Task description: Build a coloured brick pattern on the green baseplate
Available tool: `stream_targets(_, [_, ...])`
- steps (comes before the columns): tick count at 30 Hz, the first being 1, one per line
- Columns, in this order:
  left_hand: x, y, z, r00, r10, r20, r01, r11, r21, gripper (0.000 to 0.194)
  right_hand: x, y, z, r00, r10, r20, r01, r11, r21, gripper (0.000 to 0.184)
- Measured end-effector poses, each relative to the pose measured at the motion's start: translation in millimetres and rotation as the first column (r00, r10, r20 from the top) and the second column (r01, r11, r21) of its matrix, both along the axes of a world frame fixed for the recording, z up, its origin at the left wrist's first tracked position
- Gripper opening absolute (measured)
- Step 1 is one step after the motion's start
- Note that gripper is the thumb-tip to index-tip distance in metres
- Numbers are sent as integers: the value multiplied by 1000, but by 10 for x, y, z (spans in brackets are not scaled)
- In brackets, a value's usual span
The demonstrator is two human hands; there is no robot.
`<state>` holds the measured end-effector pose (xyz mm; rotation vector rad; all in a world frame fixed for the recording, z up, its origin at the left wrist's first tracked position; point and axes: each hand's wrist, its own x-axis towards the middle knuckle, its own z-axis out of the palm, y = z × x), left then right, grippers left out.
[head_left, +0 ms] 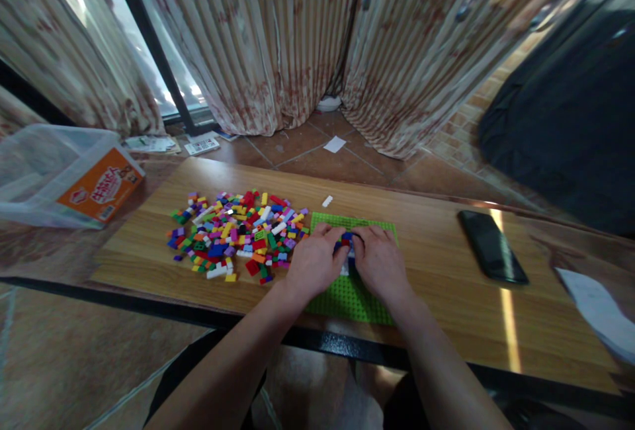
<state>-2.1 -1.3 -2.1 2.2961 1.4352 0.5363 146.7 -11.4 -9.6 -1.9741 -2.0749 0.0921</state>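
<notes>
A green studded baseplate (350,301) lies on the wooden bench in front of me. On it stands a small build of blue, red and white building bricks (352,255), partly covered by my fingers. My left hand (316,259) closes on the build from the left, thumb and fingers bent against it. From the right, my right hand (380,259) grips the same build with curled fingers. Which single brick each fingertip presses cannot be made out. Left of the plate spreads a loose pile of many-coloured bricks (238,235), close to my left hand.
A lone white brick (327,201) lies beyond the baseplate. On the right of the bench (431,284) rests a black phone (492,247), with white paper (598,304) farther right. A clear plastic box (44,172) with an orange label stands at the left, and curtains (307,40) hang behind.
</notes>
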Motion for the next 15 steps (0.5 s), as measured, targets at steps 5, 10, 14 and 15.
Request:
stream_targets(5, [-15,3,19,1000,-17,-10,17,1000,-10,36,-6,-1,12,1000,10,-1,-10,1000,6,31])
stream_targets(10, [-56,9,4,998,-70,10,70,998,-10,43,-5,-1,12,1000,14,6,-14,1000,1,31])
stream_targets(14, [-67,23,-11,997,-78,9,78,997,-14,44,4,-1,-1,1000,8,8,-8,1000,1,31])
stream_targets(15, [-66,26,-10,997,-78,8,78,997,-15,44,6,-1,-5,1000,9,8,-9,1000,3,31])
